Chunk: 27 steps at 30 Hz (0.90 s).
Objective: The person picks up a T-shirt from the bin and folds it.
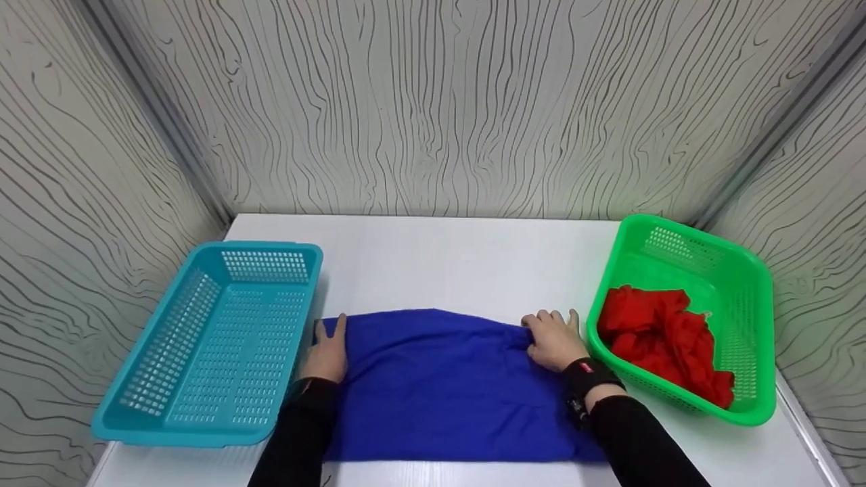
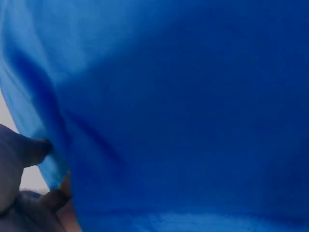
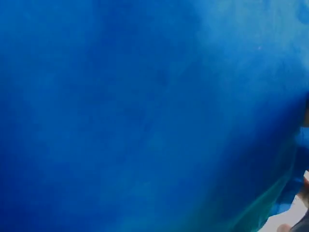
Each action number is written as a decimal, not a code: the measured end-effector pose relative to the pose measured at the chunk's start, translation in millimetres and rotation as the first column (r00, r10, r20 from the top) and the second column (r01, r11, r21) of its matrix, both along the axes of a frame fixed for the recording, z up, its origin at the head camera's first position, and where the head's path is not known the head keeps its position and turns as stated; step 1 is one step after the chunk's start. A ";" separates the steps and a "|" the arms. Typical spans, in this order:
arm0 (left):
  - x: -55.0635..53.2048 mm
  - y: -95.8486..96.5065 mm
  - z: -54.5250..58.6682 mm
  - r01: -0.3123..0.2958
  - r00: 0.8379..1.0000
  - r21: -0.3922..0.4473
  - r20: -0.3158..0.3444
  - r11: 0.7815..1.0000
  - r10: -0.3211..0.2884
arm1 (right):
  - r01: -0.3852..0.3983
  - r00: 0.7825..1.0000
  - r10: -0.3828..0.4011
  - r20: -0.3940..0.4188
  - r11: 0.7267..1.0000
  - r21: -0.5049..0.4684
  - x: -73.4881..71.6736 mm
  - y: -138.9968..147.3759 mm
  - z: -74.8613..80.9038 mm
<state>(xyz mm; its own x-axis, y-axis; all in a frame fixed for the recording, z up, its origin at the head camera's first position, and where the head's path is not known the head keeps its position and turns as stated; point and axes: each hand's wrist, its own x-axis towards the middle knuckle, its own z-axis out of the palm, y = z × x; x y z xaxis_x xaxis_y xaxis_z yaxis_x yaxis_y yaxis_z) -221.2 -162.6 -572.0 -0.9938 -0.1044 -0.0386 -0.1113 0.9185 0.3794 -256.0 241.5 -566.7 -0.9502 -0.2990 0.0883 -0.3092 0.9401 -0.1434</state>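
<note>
A blue cloth [image 1: 446,392], lightly wrinkled, lies spread on the white table between two baskets. At its far left corner my left hand [image 1: 328,355] holds the edge between thumb and fingers. The left wrist view shows the fingers [image 2: 36,152] at the side of the cloth [image 2: 183,116], partly hidden behind it. My right hand [image 1: 556,341] pinches the far right corner, its other fingers spread toward the green basket. Cloth [image 3: 145,116] fills most of the right wrist view, where only a bit of the fingers [image 3: 304,191] shows at the right edge.
A teal perforated basket [image 1: 310,270] stands on the left, close by my left hand. On the right, a green basket [image 1: 761,338] contains crumpled red cloth [image 1: 666,338]. Wood-patterned panels [image 1: 433,108] enclose the back and sides of the white table [image 1: 440,264].
</note>
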 end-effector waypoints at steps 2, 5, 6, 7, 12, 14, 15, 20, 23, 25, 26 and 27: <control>2.2 -0.8 -0.3 0.006 1.000 -0.009 -0.016 1.000 -0.006 | -0.041 0.999 0.041 -0.033 0.999 0.003 -0.1 -1.3 2.5; 5.1 -0.5 1.1 0.039 0.992 -0.054 -0.118 0.998 -0.045 | -0.114 0.980 0.116 -0.162 0.993 0.021 1.8 -1.1 6.2; 6.3 -0.2 2.1 0.050 0.985 -0.082 -0.159 0.995 -0.063 | -0.144 0.967 0.147 -0.208 0.989 0.031 3.5 -0.8 7.5; 7.6 0.2 3.8 0.057 0.977 -0.105 -0.199 0.993 -0.077 | -0.174 0.951 0.179 -0.253 0.984 0.042 6.2 0.0 9.0; 19.0 2.8 20.4 0.095 0.923 -0.238 -0.341 0.967 -0.175 | -0.380 0.832 0.404 -0.380 0.914 0.140 33.1 6.9 16.2; 27.1 3.4 28.6 0.130 0.915 -0.288 -0.333 0.949 -0.226 | -0.466 0.794 0.496 -0.351 0.868 0.172 47.5 11.3 17.0; 31.6 3.4 32.5 0.151 0.913 -0.310 -0.319 0.939 -0.253 | -0.503 0.783 0.533 -0.322 0.846 0.177 54.4 13.7 16.5; 50.5 1.7 47.1 0.247 0.920 -0.331 -0.215 0.911 -0.327 | -0.550 0.821 0.554 -0.138 0.832 0.073 78.9 24.0 11.5; 57.5 0.4 52.0 0.269 0.927 -0.316 -0.172 0.910 -0.334 | -0.463 0.882 0.459 -0.109 0.886 -0.010 80.8 26.1 7.5; 60.0 -0.3 54.5 0.272 0.927 -0.323 -0.166 0.906 -0.337 | -0.406 0.909 0.401 -0.110 0.914 -0.022 79.4 27.0 5.5; 61.1 -0.5 55.9 0.271 0.927 -0.326 -0.166 0.906 -0.337 | -0.389 0.916 0.386 -0.112 0.921 -0.007 78.6 27.9 4.6; 62.1 -0.7 57.0 0.269 0.926 -0.326 -0.170 0.906 -0.336 | -0.381 0.918 0.381 -0.113 0.924 0.015 77.9 29.0 3.6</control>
